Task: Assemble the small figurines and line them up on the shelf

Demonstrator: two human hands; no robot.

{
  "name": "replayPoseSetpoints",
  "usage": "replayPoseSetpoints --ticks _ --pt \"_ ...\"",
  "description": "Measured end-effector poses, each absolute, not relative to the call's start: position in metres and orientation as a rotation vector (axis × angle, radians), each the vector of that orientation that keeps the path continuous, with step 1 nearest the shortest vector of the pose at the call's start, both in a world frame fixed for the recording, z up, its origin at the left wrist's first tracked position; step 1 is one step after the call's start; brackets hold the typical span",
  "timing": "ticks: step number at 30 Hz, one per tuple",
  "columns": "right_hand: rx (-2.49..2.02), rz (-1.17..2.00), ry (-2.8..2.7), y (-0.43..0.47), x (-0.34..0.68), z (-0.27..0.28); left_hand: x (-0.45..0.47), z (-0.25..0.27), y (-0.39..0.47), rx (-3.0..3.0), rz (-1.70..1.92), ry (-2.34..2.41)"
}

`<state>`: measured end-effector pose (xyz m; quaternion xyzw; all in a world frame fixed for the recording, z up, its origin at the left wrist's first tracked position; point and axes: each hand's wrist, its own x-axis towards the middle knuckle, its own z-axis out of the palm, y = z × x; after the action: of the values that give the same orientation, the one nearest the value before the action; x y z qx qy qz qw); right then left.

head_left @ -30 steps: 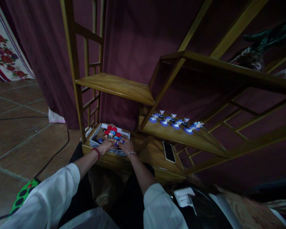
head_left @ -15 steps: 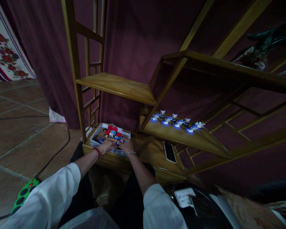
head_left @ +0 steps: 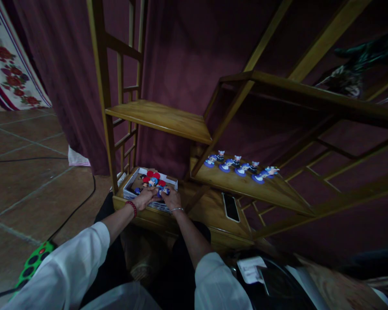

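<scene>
A low white cardboard box (head_left: 128, 189) holds several small figurines, some with red round parts (head_left: 153, 174). Over its near side, my left hand (head_left: 145, 199) and my right hand (head_left: 172, 199) come together on a small blue figurine (head_left: 163, 190). The fingers of both hands are closed about it, one hand at each side. Part of the figurine is hidden behind the fingers. My left wrist wears a red bead bracelet, my right a thin silver one.
On the wooden shelf (head_left: 210, 178) to the right, several blue-and-white figurines (head_left: 242, 168) stand in front of small dark ones (head_left: 236, 160). A phone (head_left: 230, 207) lies on the lower board. An upper shelf (head_left: 161, 118) juts out above the box. A green power strip (head_left: 34, 262) rests on the floor.
The blue figurine between my hands shows more of itself now, slightly raised or turned. My hands have shifted only a little, and the view has moved slightly.
</scene>
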<state>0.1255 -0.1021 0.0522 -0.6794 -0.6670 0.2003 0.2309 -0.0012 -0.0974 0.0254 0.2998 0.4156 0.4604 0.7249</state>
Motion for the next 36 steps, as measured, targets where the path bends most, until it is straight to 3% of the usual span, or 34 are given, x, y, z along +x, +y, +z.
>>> replayPoseSetpoints --ticks 22,36 --pt "-1.647 0.735 -1.572 -0.108 0.13 0.015 0.003 0.013 -0.103 0.791 1.064 0.893" --pt "-1.756 0.645 -1.674 -0.108 0.131 0.017 0.004 0.011 -0.104 0.904 0.984 1.001"
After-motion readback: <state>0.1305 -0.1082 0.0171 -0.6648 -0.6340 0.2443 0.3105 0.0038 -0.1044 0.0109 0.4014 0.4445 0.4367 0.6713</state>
